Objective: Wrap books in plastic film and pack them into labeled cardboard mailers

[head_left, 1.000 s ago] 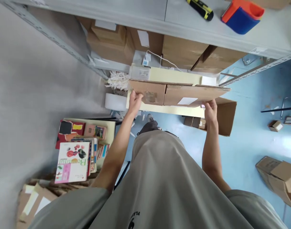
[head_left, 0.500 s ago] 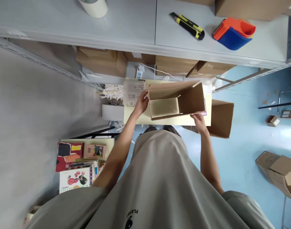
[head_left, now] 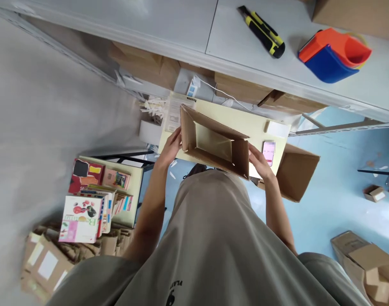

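Between my two hands is a brown cardboard box (head_left: 190, 135), its top open toward me and its inside bare down to the pale table surface showing through. My left hand (head_left: 171, 146) grips the box's left end, fingers partly hidden behind the wall. At the right end, my right hand (head_left: 258, 160) holds the outer wall with its fingers. The box is tilted, its right end lower in view, above the pale yellow table (head_left: 220, 111). A phone with a pink screen (head_left: 268, 153) lies on the table just right of my right hand.
On the grey shelf (head_left: 181, 25) lie a yellow-black utility knife (head_left: 262, 32) and an orange-blue tape dispenser (head_left: 334, 55). Another open carton (head_left: 298, 174) stands right of the table. Books (head_left: 81, 216) are stacked at left, above flattened cardboard (head_left: 47, 259). A large carton (head_left: 350, 246) sits on the floor at right.
The box has moved left and closer to my body, turning so its right end dips. Both hands went with it, and the phone is now uncovered. The view has also rotated.
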